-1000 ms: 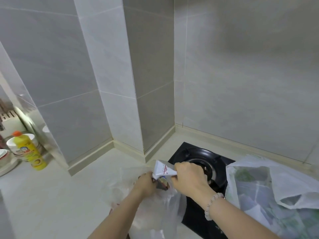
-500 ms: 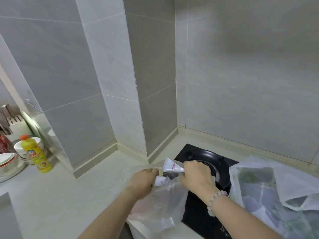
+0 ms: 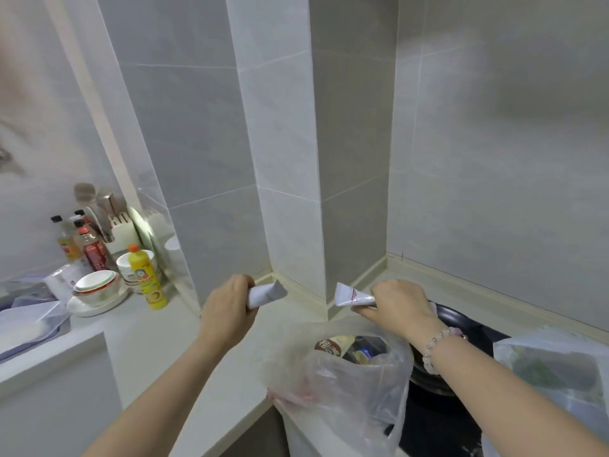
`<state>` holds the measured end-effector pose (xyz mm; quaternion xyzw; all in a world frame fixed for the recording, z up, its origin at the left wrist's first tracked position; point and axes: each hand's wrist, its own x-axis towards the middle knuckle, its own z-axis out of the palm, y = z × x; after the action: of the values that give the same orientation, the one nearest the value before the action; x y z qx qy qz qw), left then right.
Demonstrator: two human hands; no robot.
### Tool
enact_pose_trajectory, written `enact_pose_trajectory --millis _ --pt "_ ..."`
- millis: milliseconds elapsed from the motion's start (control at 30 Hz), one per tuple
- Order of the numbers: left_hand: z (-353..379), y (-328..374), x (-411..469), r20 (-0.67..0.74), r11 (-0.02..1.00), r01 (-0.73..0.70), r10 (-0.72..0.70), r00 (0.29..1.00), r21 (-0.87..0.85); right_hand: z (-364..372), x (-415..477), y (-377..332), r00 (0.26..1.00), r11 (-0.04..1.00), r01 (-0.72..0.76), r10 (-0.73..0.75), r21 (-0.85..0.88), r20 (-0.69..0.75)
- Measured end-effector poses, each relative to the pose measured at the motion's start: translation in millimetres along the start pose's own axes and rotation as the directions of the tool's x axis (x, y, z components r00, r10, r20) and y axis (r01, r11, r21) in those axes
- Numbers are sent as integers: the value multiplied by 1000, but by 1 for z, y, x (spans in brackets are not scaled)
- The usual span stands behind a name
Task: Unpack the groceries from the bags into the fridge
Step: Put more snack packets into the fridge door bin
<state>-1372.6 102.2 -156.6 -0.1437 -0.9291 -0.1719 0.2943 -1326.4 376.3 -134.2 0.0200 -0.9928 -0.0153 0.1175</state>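
Observation:
A thin translucent plastic bag point(image 3: 342, 390) stands on the pale counter at the front edge, its mouth pulled wide. My left hand point(image 3: 227, 311) grips the bag's left handle point(image 3: 268, 293) and my right hand point(image 3: 395, 306) grips the bag's right handle point(image 3: 351, 295), the two held apart above the bag. Inside the opening I see a brown-labelled package point(image 3: 331, 347) and other small packets. A second white bag point(image 3: 553, 374) with green contents sits at the right edge.
A black gas hob point(image 3: 461, 328) lies behind the bag under my right wrist. At the left stand a yellow bottle point(image 3: 146, 280), stacked bowls point(image 3: 95, 286), sauce bottles point(image 3: 89, 245) and a dish rack. Grey tiled walls form a corner behind.
My hands have moved apart, spreading the bag's handles and opening its mouth, so the contents now show. The view has swung left, bringing the bottles and bowls into sight.

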Motion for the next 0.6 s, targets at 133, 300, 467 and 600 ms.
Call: enact_pose_trajectory --millis 133,300,467,600 --pt "-50 -42 -12 77 967 -81 65 995 241 -17 22 -43 989 991 136 -134 20 -67" --pt "-118 -80 -42 44 914 -83 71 996 398 -29 47 -111 949 947 291 -268 133 -167" --pt "-182 -97 -104 -53 851 67 -46 998 521 -42 40 -180 805 816 575 -551 62 -218" --pt "-239 -88 -172 -155 766 237 -180 971 597 -64 23 -245 594 612 790 -756 23 -275"
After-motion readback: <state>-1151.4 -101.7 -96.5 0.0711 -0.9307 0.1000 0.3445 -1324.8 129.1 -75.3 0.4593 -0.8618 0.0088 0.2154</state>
